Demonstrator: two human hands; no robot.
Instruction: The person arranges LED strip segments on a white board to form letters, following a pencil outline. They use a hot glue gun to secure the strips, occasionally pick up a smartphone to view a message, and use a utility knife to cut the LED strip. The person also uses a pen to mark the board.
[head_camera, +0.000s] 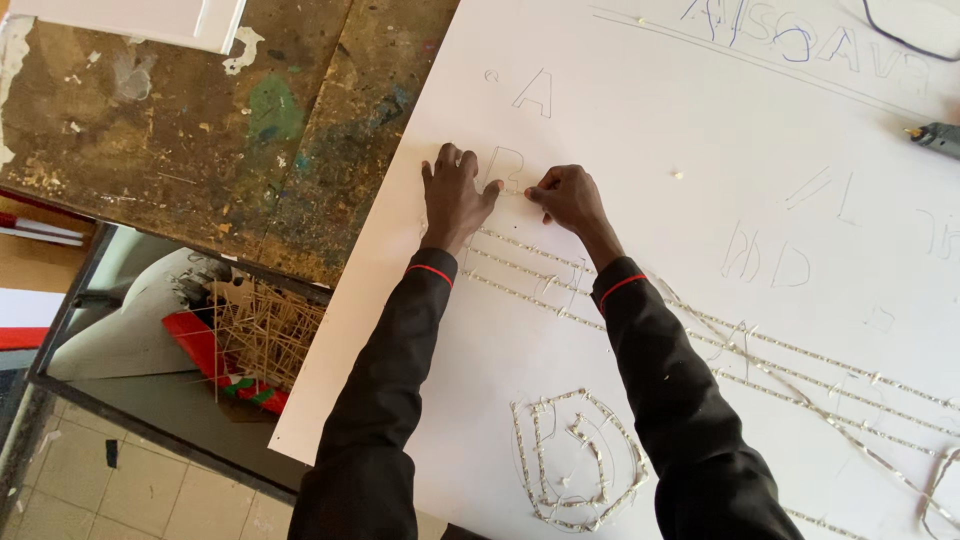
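the white board on the counter is pinned flat by the spread left hand, while the thin light strip is best pressed along the pencilled letter by the pinched right hand.

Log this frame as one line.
left hand: flat on white board | right hand: pinching at pencilled letter outline | LED strips: laid across board
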